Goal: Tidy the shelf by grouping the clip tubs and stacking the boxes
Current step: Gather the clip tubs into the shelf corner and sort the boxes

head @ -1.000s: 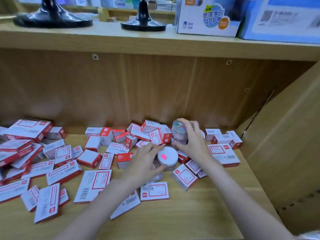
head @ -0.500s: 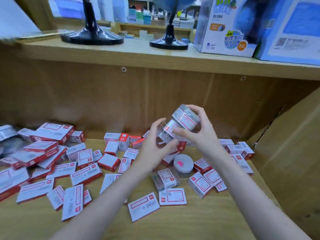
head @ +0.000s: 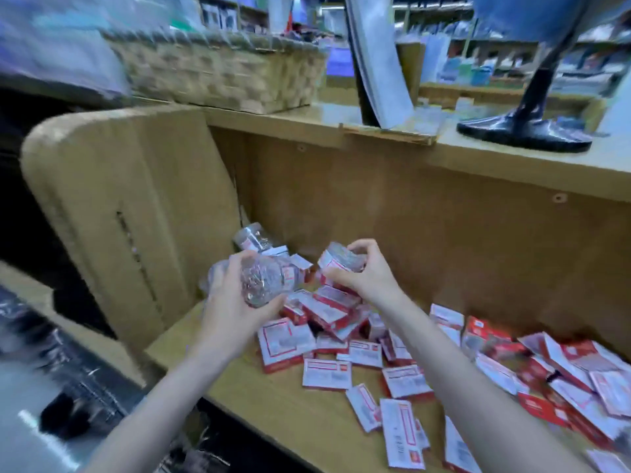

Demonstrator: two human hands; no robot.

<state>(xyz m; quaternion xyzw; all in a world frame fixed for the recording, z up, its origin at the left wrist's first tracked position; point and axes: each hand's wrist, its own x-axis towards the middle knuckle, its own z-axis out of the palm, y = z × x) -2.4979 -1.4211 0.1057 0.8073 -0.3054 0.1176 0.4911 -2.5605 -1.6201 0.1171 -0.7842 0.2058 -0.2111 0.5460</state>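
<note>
My left hand (head: 232,302) grips a clear clip tub (head: 269,279) full of clips, held in the air near the shelf's left end. My right hand (head: 365,278) holds a second clear tub (head: 339,259) with a red-and-white label, just to the right of the first. A third tub (head: 251,237) lies in the back left corner of the shelf. Several red-and-white boxes (head: 345,353) lie scattered over the shelf board (head: 283,401) below and to the right of both hands.
The shelf's wooden side panel (head: 112,213) stands close on the left. On the upper shelf (head: 512,155) sit a woven basket (head: 225,70), a leaning folder and a black stand base (head: 522,131). Dark, blurred floor lies at the lower left.
Both hands lifted tubs from among the boxes on the right and carried them to the shelf's left end. The view swung left and blurred; each hand now holds its own tub.
</note>
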